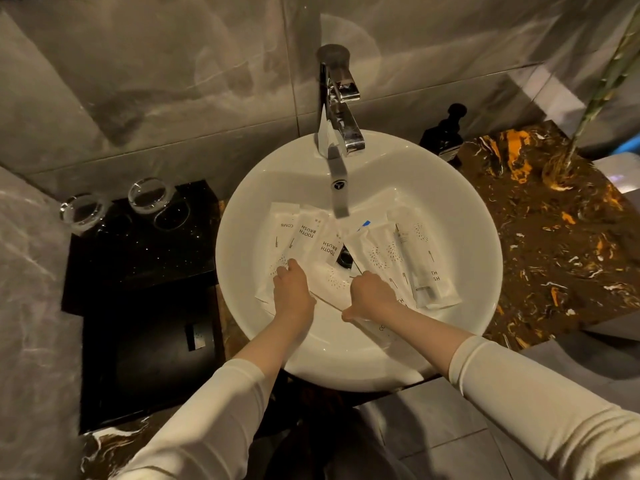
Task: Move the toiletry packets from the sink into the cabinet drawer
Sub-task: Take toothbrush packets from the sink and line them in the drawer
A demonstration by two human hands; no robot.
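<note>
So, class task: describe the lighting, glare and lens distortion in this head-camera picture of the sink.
Head view: dim, warm light; the white sink is brightest; glare glints on the chrome tap; wide-angle bending curves the wall tiles at the edges; the black tray loses detail in shadow; the packets' print stays readable.

We read "COMB" on the leftmost packet (281, 233) in the sink, "TOOTH BRUSH" on the next packet (309, 233) and the third packet (329, 249); the right packet (434, 277) shows only "TH… SH".
</note>
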